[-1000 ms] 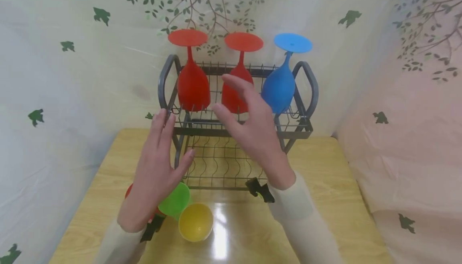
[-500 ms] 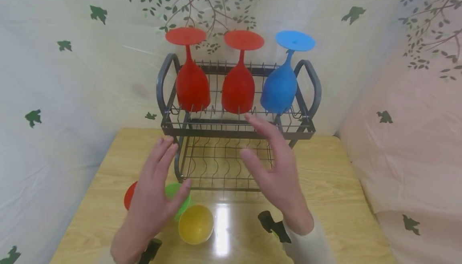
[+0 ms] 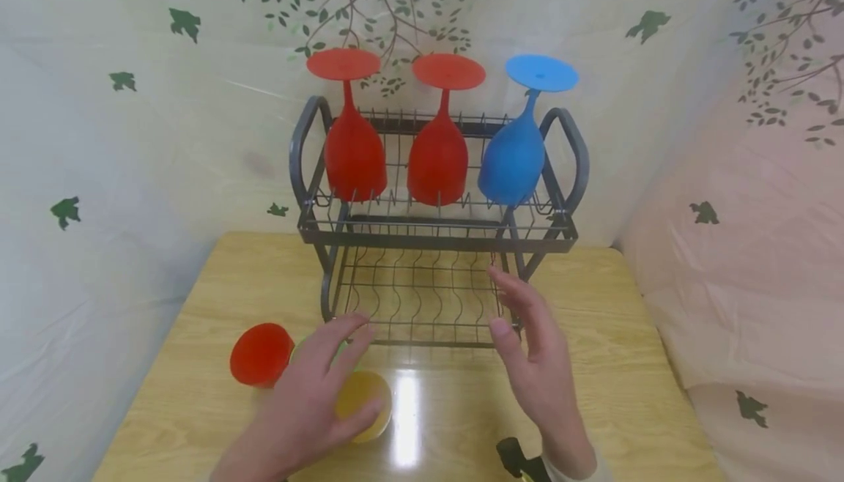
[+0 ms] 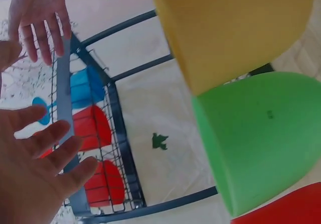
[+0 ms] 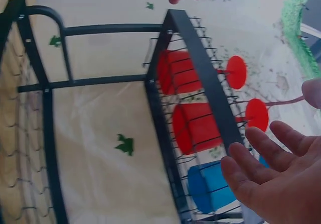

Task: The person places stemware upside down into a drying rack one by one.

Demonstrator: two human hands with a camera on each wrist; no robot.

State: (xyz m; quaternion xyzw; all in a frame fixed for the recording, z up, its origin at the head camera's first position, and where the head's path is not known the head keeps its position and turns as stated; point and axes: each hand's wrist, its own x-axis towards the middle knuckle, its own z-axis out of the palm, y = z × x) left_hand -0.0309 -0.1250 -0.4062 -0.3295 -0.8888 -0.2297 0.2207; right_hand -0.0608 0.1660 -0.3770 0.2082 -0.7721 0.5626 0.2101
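Observation:
My left hand (image 3: 310, 409) hovers over a yellow cup (image 3: 359, 392) and a green cup (image 4: 261, 143), hiding much of both in the head view. Its fingers are spread and relaxed, and I see nothing held. A red cup (image 3: 261, 355) stands to the left of them. My right hand (image 3: 543, 372) is raised by the front right corner of the dish rack (image 3: 435, 242), fingers loosely bent around nothing. Two red goblets (image 3: 354, 152) (image 3: 438, 160) and a blue goblet (image 3: 513, 163) rest upside down on the rack's upper tier, the blue one leaning.
The rack's lower wire tier (image 3: 415, 299) lies close to the wooden table (image 3: 606, 365). Curved handles (image 3: 572, 149) rise at both ends of the upper tier. A cloth backdrop (image 3: 165, 123) with leaf and bird prints surrounds the table at the back and sides.
Both hands have come down and back from the upper tier. The left hand has shifted right over the yellow cup, uncovering the red cup. The goblets stay put.

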